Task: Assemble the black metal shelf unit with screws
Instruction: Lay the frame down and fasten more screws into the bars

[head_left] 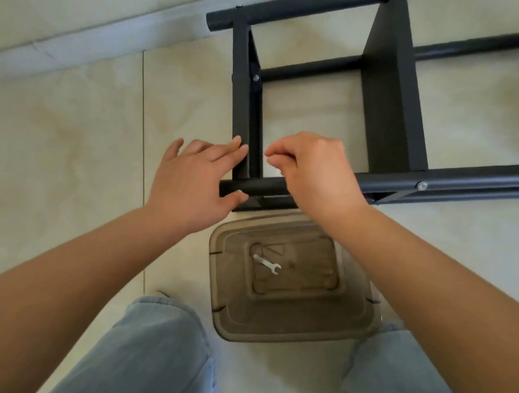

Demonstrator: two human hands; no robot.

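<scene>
The black metal shelf unit (387,91) is lying on its side on the tiled floor (65,144), stretching from centre toward 2 o'clock: round tubes joined by two flat panels, with two silver screws showing. The left hand (194,178) is resting released, fingers straight against the end panel and near tube. The right hand (313,173) is hovering at the tube, fingertips pinched together; whether it is grasping a screw, I cannot tell. One wrench (266,263) is lying on one brown lid (291,279) at 6 o'clock.
</scene>
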